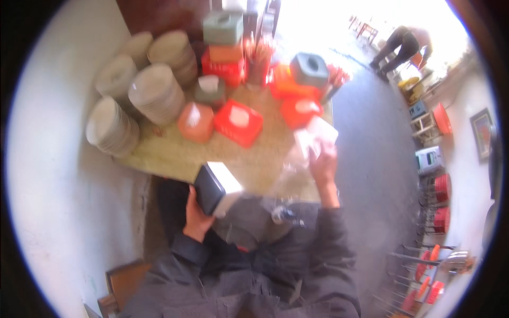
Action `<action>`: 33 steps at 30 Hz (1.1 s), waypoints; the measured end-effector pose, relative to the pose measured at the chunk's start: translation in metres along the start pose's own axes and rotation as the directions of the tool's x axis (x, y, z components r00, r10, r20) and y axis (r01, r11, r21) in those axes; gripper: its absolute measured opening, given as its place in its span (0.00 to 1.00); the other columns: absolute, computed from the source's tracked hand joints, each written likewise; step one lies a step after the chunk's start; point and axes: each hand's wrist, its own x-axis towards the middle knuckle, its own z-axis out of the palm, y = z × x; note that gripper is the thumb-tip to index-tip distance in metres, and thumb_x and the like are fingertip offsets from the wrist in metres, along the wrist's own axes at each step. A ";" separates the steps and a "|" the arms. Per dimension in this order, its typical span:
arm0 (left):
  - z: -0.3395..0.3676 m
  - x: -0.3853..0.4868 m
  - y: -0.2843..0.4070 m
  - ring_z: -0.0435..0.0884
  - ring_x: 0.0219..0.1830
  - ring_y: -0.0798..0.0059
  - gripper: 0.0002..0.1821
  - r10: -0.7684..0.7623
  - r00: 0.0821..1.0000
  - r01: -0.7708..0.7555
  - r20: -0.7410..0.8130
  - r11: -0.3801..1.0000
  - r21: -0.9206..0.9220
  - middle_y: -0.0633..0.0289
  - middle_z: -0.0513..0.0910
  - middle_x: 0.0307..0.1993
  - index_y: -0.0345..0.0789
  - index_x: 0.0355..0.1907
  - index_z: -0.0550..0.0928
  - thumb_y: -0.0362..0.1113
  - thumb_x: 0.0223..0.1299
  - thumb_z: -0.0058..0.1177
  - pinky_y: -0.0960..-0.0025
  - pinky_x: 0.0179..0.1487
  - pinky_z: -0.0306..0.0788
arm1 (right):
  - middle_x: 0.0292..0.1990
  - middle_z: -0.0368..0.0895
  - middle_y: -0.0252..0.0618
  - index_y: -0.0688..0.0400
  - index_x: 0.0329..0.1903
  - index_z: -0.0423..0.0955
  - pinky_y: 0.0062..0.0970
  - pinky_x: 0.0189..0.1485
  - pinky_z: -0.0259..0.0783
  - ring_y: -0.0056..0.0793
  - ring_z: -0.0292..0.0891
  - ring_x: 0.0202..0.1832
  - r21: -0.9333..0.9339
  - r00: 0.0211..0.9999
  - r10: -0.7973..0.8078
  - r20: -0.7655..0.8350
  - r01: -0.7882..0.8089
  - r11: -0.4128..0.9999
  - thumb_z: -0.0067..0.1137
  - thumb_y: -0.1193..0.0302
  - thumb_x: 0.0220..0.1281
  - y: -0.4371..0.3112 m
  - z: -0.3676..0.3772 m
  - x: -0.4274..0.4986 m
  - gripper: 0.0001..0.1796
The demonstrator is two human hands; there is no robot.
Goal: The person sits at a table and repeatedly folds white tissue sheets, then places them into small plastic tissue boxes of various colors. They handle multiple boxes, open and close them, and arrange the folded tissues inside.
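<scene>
My left hand grips a dark box with a white top and side, tilted at the table's near edge; it looks like a napkin dispenser. My right hand is shut on white paper napkins above the table's right side. Clear plastic wrap lies below that hand, blurred. Ahead on the table stand a red tissue box, an orange tissue box, a small dark green tissue box and another red tissue box, with white tissue showing at their tops.
Several stacks of pale plates stand at the left by the wall. Tissue boxes are piled at the back beside a holder of chopsticks. Another person bends over at the far right. Stools line the right wall.
</scene>
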 end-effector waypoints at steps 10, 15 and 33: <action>0.011 -0.009 0.018 0.76 0.68 0.56 0.34 0.004 0.999 -0.011 0.033 0.975 0.223 0.62 0.78 0.67 0.47 0.71 0.73 0.65 0.72 0.49 0.42 0.67 0.70 | 0.49 0.82 0.42 0.56 0.40 0.81 0.46 0.56 0.73 0.48 0.75 0.54 -0.190 0.995 0.097 0.024 -0.091 0.978 0.66 0.64 0.59 -0.015 0.026 -0.026 0.11; 0.014 -0.007 0.010 0.73 0.70 0.53 0.36 -0.008 0.999 -0.003 0.034 0.955 0.298 0.62 0.77 0.68 0.49 0.71 0.73 0.67 0.69 0.51 0.41 0.69 0.66 | 0.48 0.82 0.40 0.55 0.40 0.81 0.46 0.56 0.72 0.46 0.75 0.54 -0.208 0.995 0.095 -0.034 -0.100 0.973 0.65 0.65 0.60 -0.001 0.031 -0.032 0.09; 0.039 -0.004 -0.008 0.76 0.69 0.56 0.35 0.030 0.995 -0.070 0.096 0.897 0.437 0.58 0.77 0.68 0.42 0.73 0.70 0.60 0.71 0.54 0.47 0.69 0.70 | 0.47 0.83 0.38 0.55 0.40 0.79 0.43 0.54 0.72 0.46 0.76 0.51 -0.124 0.990 0.042 -0.134 -0.059 0.991 0.62 0.70 0.63 0.003 0.034 -0.042 0.05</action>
